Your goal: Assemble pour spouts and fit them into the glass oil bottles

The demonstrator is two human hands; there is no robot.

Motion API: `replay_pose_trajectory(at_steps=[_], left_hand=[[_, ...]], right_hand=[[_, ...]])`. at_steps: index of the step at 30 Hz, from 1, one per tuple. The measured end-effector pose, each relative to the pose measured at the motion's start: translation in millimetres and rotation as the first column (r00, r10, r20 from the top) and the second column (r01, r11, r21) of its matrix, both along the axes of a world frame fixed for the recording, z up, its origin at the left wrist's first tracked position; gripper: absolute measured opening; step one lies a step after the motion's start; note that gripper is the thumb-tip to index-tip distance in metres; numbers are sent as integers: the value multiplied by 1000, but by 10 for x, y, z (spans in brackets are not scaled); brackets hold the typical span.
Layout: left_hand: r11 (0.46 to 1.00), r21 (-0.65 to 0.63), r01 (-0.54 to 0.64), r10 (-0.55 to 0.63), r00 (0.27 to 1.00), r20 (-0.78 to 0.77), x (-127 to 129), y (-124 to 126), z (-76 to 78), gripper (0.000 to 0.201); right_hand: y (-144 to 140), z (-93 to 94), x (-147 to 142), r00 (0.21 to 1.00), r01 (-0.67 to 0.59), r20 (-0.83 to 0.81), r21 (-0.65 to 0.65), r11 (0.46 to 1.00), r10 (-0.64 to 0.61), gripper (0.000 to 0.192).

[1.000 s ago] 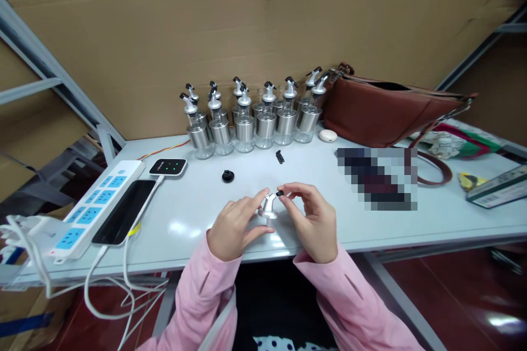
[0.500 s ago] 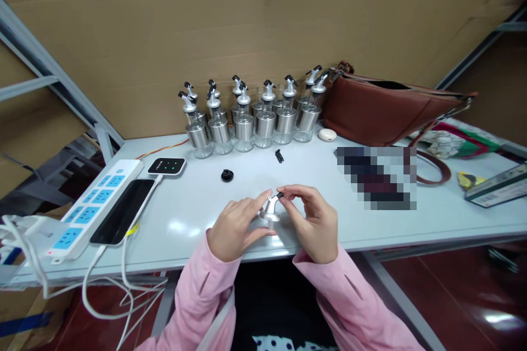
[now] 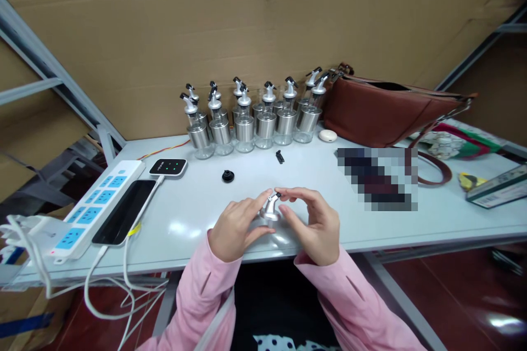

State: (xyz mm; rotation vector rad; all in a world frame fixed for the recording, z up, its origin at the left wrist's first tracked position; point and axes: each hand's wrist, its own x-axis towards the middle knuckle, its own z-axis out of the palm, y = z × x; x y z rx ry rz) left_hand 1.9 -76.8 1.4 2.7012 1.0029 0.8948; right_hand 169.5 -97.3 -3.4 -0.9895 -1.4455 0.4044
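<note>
My left hand [image 3: 233, 225] is closed around a silver pourer spout [image 3: 270, 209], its fingers along the side and the thumb beneath the round base. A small black flap [image 3: 277, 195] tops the spout. On that flap rests the index finger of my right hand [image 3: 317, 225], with the thumb just below, close to the spout's right side. Farther back on the table lie a round black stopper [image 3: 228, 176] and a small black clip-like part [image 3: 280, 157].
Several glass bottles [image 3: 244, 132] with steel sleeves and pourer tops stand along the cardboard wall. A brown handbag [image 3: 382, 112] and a white round case [image 3: 328, 135] are at the right. The left holds a power strip [image 3: 99, 205], a phone [image 3: 124, 212] and a small device [image 3: 168, 168].
The black flap has tilted back toward the top of the spout. My right thumb has dropped away from the flap, while the index finger stays on it. My left hand keeps its hold.
</note>
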Motion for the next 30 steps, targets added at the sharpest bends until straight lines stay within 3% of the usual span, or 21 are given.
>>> replay_pose_trajectory(at_steps=[4,10,19,26,30], left_hand=[[999,45,-20,19,1000,5,2,0,-7,56],[998,60,-25,26,1000,-12,17,4,-8,57],[999,52,-8,9,1000,-13,33,6,-26,54],[1000,-21,23,-23,1000,-13,37,6,-52,57],[993,-88,-79,81,997,17,-6,63,-64,59]], right_hand=[[7,2,-23,985,-170,10,13,985,170,57],[6,-35,-52,968,-234,-107,-70,970,226,54],[-9,-19,-29,991,-123,-53,38,992,125,41],[5,-18,-24,991,-113,-64,26,993,114,34],[40,-1,-20,995,5,-97,35,999,-1,33]])
